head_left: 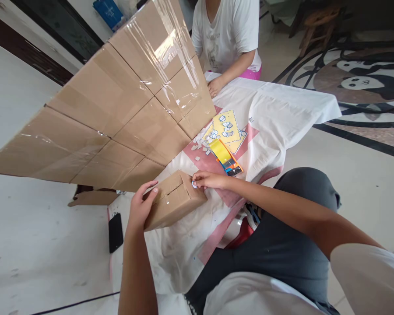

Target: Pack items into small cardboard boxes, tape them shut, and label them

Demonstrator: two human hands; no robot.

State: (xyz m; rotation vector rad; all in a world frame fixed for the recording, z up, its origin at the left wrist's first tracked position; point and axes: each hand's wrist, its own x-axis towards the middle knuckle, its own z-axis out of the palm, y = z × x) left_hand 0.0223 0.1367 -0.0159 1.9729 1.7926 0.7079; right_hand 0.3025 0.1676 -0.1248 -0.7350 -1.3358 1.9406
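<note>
A small closed cardboard box (pixel 174 203) rests on the cloth-covered table right in front of me. At its left end, my left hand (pixel 142 203) grips it, with the thumb over the top edge and the fingers along the far side. Beside the opposite end, my right hand (pixel 208 179) pinches a small white and blue piece (pixel 194 184) against the box's end. What the piece is I cannot make out. Past my right hand lies a yellow, blue and orange tape dispenser (pixel 221 152). Several small white pieces (pixel 203 146) are scattered beyond the box.
A tall taped cardboard panel (pixel 128 96) leans across the table's left side. Yellow scallop-edged sheets (pixel 238 135) bear more small pieces. Across the table, a person in a white shirt (pixel 230 35) rests a hand on the cloth. A black phone (pixel 115 232) lies at left.
</note>
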